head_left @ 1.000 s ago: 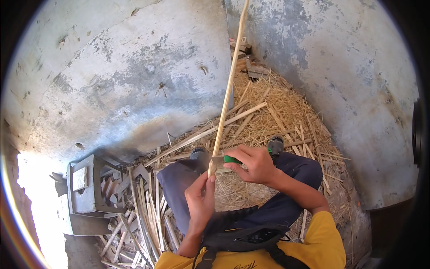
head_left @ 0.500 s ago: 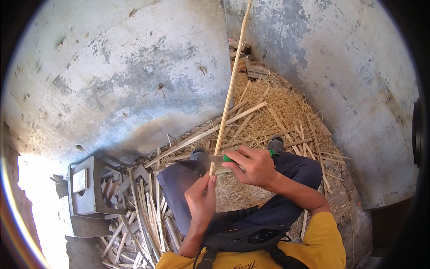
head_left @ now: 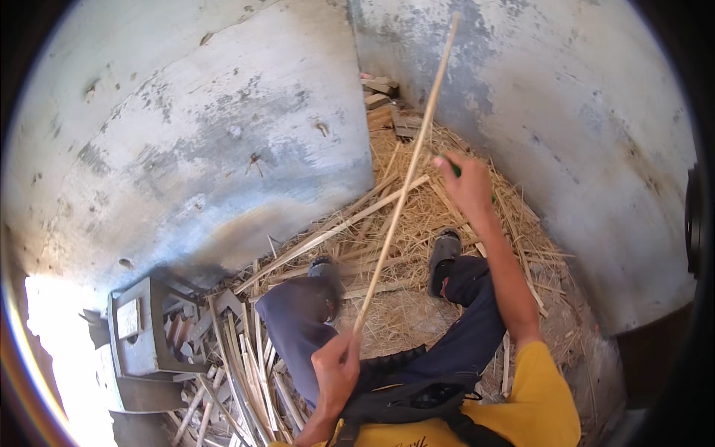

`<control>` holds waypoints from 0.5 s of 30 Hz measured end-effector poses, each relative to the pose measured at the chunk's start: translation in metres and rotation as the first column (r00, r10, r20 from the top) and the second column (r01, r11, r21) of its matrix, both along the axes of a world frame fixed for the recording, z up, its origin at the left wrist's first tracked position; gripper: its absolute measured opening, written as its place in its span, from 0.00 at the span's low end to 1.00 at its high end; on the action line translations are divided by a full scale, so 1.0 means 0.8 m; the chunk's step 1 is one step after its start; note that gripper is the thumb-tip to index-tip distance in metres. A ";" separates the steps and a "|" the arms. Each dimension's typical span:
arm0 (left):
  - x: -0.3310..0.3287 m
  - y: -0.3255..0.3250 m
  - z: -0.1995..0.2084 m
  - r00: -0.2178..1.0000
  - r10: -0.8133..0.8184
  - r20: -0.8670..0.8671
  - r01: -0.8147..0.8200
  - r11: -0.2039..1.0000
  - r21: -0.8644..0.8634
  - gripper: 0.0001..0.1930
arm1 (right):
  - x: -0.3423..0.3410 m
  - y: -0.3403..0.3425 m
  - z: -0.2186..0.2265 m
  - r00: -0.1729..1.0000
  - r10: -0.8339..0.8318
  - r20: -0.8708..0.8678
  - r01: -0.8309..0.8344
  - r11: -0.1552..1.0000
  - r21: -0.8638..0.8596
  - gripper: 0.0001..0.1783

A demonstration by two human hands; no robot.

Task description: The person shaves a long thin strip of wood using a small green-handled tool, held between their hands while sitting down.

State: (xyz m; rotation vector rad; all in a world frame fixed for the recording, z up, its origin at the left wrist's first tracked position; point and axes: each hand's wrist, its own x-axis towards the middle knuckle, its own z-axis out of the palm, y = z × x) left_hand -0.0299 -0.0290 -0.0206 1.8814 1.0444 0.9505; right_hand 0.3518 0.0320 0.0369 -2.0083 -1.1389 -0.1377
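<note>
A long, thin strip of pale wood or bamboo [head_left: 402, 197] slants up and to the right in front of me. My left hand [head_left: 337, 370] is closed around its near end, low in front of my lap. Farther out, my right hand [head_left: 471, 188] is wrapped around the green handle of a knife [head_left: 455, 170]. The knife's blade is blurred and hard to make out; it seems to point toward the strip's upper half, and I cannot tell whether it touches.
Shavings [head_left: 402, 313] and loose strips cover the ground around my shoes [head_left: 445, 257]. At left, a bundle of strips [head_left: 249, 365] lies beside a grey box-like frame [head_left: 141, 328]. Worn walls [head_left: 261, 127] meet at a corner ahead, with scrap wood [head_left: 381, 88] there.
My right hand with the knife has moved far outward from near the strip's lower end. My left hand has dropped toward my lap, and the strip's far end now leans farther right.
</note>
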 end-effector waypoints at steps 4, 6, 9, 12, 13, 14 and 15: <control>-0.008 0.000 -0.013 0.998 0.023 0.055 -0.018 0.996 -0.090 0.11 | 0.029 -0.011 -0.014 0.998 0.048 -0.038 -0.029 0.918 0.396 0.24; -0.003 0.014 -0.017 0.985 0.079 0.151 -0.055 0.986 -0.156 0.12 | -0.006 -0.023 -0.008 0.973 0.149 -0.177 -0.097 0.957 0.272 0.22; 0.000 0.026 -0.010 0.976 0.079 0.203 -0.015 0.954 -0.301 0.13 | -0.062 -0.020 -0.025 0.899 0.407 -0.162 -0.323 0.866 0.383 0.18; 0.010 0.033 0.000 0.953 0.106 0.283 -0.008 0.946 -0.325 0.11 | -0.117 -0.015 -0.045 0.781 0.618 0.093 -0.597 0.694 0.402 0.16; 0.013 0.036 0.004 0.944 0.115 0.310 -0.008 0.945 -0.328 0.11 | -0.129 -0.020 -0.047 0.746 0.657 0.108 -0.646 0.674 0.359 0.16; 0.014 0.039 0.008 0.939 0.122 0.322 -0.010 0.945 -0.328 0.11 | -0.141 -0.027 -0.045 0.707 0.697 0.118 -0.692 0.649 0.315 0.15; 0.016 0.040 0.012 0.935 0.126 0.332 -0.009 0.943 -0.333 0.10 | -0.151 -0.034 -0.044 0.669 0.733 0.121 -0.733 0.625 0.269 0.15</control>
